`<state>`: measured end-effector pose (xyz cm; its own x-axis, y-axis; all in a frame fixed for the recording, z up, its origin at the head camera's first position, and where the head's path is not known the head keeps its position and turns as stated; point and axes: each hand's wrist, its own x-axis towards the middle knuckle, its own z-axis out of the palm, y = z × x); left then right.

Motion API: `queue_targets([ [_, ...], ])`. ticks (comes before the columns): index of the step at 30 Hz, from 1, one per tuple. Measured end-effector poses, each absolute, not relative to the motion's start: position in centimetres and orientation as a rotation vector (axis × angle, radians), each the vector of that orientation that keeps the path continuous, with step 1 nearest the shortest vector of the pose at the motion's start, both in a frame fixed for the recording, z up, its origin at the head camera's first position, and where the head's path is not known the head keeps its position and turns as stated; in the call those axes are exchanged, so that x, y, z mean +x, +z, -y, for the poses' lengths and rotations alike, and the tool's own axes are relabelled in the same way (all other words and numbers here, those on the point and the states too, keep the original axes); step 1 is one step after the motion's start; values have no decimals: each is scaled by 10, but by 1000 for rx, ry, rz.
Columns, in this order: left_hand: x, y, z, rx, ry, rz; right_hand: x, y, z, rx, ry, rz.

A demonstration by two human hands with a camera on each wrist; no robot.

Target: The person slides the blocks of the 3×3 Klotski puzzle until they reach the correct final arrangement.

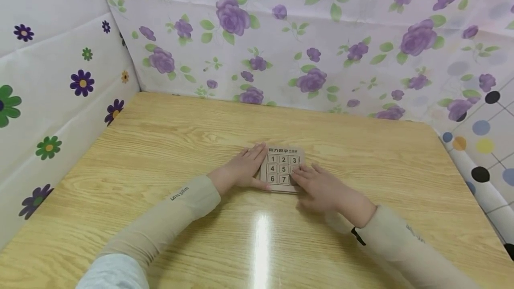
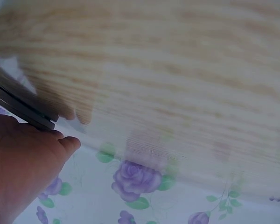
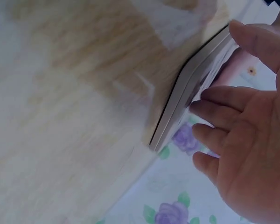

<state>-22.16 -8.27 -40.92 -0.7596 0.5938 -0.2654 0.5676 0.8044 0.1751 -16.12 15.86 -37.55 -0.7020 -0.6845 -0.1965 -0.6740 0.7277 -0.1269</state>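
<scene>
A flat grey-beige number puzzle board with numbered square tiles and dark printed characters along its top lies on the table. Against its left edge rests my left hand, fingers stretched forward and thumb at the lower left corner. My right hand reaches over the right side, its fingertips at the right column, covering some tiles there. In the left wrist view, the board's dark edge lies beside the left hand. The right wrist view shows the right hand with extended, spread fingers near the board's rounded edge.
The wood-grain table extends around the board, with a bright light reflection in front. Behind it hangs a cloth with purple flowers. More patterned cloth covers the left side, and dotted cloth the right.
</scene>
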Motion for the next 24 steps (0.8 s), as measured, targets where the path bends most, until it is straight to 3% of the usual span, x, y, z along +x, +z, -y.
queue_targets([
  [10,-222,-409,82,893,108,-2684,-152,-378,-145,-1224,-122,-2629],
  [24,-221,-410,84,889,103,-2694,-149,-378,-160,-1185,-147,-2632],
])
